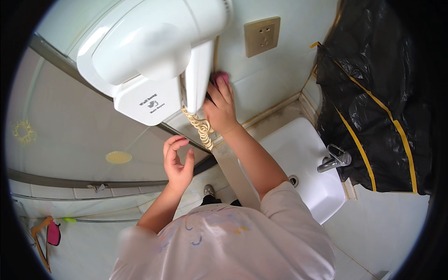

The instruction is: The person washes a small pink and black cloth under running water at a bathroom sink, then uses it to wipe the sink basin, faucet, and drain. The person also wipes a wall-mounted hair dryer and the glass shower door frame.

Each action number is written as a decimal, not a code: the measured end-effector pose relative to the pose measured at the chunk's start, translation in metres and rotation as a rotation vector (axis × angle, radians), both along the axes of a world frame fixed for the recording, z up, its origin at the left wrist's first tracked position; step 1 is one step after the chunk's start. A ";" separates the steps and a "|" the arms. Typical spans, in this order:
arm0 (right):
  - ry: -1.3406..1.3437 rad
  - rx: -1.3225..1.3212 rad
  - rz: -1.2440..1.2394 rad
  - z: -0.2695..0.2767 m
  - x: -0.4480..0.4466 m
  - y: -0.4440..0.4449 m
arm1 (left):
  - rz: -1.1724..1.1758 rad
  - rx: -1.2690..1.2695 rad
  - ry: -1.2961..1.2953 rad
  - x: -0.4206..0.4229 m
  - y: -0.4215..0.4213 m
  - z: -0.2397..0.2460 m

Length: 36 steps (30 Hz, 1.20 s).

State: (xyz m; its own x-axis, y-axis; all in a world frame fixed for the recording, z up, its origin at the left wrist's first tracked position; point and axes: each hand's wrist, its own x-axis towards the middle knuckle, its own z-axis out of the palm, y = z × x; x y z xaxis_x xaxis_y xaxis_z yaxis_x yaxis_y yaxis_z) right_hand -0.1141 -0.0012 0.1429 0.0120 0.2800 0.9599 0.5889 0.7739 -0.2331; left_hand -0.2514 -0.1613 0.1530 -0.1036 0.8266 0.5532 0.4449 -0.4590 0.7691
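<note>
My right hand (pixel 221 111) reaches to the tiled wall beside a white wall-mounted hair dryer (pixel 140 45). Its fingers are around a small pink-and-dark object (pixel 221 77), partly covered by the hand; what exactly it is cannot be told. The dryer's white handle (pixel 197 80) stands just left of these fingers, and a cream coiled cord (pixel 201 127) hangs below it. My left hand (pixel 179 162) is raised below the dryer, its fingers curved and apart, with nothing in it.
A white washbasin (pixel 290 147) with a chrome faucet (pixel 334 161) lies under my right forearm. Black plastic sheeting (pixel 378 105) with yellow strips hangs at right. A wall socket (pixel 261 36) is above. At left are a curved shower screen (pixel 77 115) and a wooden hanger (pixel 39 241).
</note>
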 end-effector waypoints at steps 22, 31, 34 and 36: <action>-0.239 -0.296 -0.023 0.000 -0.091 -0.089 | -0.335 0.341 -0.595 -0.098 0.053 0.032; -0.312 -0.052 -0.520 0.042 -0.153 -0.056 | -0.516 0.298 -0.442 -0.156 0.073 0.054; -0.328 -0.017 -0.576 0.056 -0.160 -0.059 | -0.574 0.294 -0.455 -0.162 0.079 0.057; -0.340 -0.056 -0.553 0.059 -0.161 -0.069 | -0.591 0.307 -0.446 -0.161 0.082 0.059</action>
State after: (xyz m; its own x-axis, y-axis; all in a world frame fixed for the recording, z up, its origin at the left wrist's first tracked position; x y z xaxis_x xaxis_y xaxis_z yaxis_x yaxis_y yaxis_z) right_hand -0.2752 -0.0701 0.2020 -0.1333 0.3693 0.9197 0.9448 0.3276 0.0054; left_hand -0.4127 -0.0791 0.2118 0.0386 0.6312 0.7747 -0.2580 -0.7427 0.6179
